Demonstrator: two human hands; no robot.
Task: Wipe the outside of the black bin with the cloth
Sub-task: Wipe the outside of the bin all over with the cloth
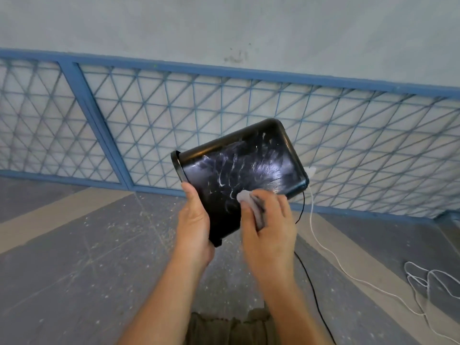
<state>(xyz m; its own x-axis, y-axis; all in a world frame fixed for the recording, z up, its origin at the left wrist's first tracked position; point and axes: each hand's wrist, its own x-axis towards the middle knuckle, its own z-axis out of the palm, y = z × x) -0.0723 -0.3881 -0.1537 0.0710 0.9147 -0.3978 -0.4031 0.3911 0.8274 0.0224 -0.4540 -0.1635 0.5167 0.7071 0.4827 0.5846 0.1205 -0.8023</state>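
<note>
Before a blue fence [224, 103], left hand [195, 227] grips the tilted bin [249, 158]; right hand [268, 232], fingers [273, 204] curled, pinches a cloth [245, 197] to its smeared side.

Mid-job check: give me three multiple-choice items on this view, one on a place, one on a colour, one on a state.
1. Where is the grey cloth on the black bin?
A. On its outer face, low down
B. At its top corner
C. Inside it

2. What colour is the mesh fence frame?
A. Red
B. Blue
C. Yellow

3. The bin is:
A. Standing on the floor
B. Held up by the left hand
C. Hanging from the fence

1 A: the right hand presses it there.
2 B: its bars are blue.
3 B: that hand grips its side.
</note>
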